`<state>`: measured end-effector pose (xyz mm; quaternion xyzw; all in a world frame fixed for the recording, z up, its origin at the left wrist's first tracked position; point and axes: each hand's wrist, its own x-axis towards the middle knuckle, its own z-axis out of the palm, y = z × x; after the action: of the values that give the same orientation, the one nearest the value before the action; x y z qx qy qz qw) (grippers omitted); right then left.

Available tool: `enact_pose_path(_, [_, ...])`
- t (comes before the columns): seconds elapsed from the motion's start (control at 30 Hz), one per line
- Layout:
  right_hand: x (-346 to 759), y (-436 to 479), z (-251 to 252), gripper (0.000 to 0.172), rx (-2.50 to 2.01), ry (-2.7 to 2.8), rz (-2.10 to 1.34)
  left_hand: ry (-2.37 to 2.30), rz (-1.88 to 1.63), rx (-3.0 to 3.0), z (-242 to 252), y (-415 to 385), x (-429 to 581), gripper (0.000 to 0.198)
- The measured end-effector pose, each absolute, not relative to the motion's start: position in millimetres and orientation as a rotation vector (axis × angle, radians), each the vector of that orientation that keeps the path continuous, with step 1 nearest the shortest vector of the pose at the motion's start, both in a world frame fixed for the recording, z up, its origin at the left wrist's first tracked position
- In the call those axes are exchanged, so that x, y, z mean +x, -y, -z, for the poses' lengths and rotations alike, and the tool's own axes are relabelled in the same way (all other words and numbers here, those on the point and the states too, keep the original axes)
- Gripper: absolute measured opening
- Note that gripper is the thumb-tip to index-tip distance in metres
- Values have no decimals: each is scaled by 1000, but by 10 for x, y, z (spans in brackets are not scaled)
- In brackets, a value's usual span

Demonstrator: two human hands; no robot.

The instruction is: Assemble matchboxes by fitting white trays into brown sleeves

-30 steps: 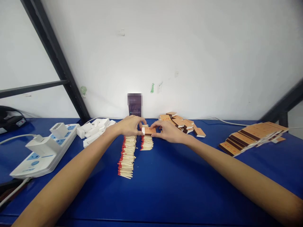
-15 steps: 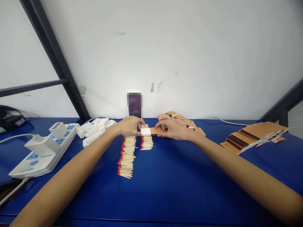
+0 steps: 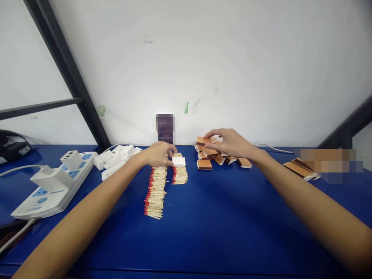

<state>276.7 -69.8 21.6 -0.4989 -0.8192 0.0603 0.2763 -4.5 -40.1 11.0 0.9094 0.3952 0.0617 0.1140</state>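
My left hand (image 3: 159, 154) is closed with thumb and forefinger at the left end of a small white matchbox tray (image 3: 178, 162), which lies across a short row of red-tipped matches (image 3: 180, 176). A longer row of matches (image 3: 156, 190) runs toward me under and below that hand. My right hand (image 3: 228, 142) is at the top of a heap of orange matchboxes (image 3: 219, 159), thumb and forefinger on an orange matchbox (image 3: 203, 141). Another matchbox (image 3: 204, 165) lies at the heap's front left.
Several white trays (image 3: 119, 158) are heaped on the left, beside a power strip (image 3: 61, 186) with plugs and cables. Flat orange matchbox sleeves (image 3: 300, 168) lie at the right, partly pixelated. A dark phone-like panel (image 3: 165, 133) leans on the wall.
My right hand has moved up and right, away from the white tray, onto the matchbox heap. The orange box beside the tray is gone from there. My left hand has hardly moved.
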Motion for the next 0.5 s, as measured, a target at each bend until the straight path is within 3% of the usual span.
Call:
enact_pose_path(0.27, [3165,621,-372,57,-1656,1966,-13,-1158,-224,2660,-141,404,-50,44])
enact_pose_path(0.5, [3371,392,-142,65,-1948,1987,51,-1177,-249,2654,-200,423,-59,47])
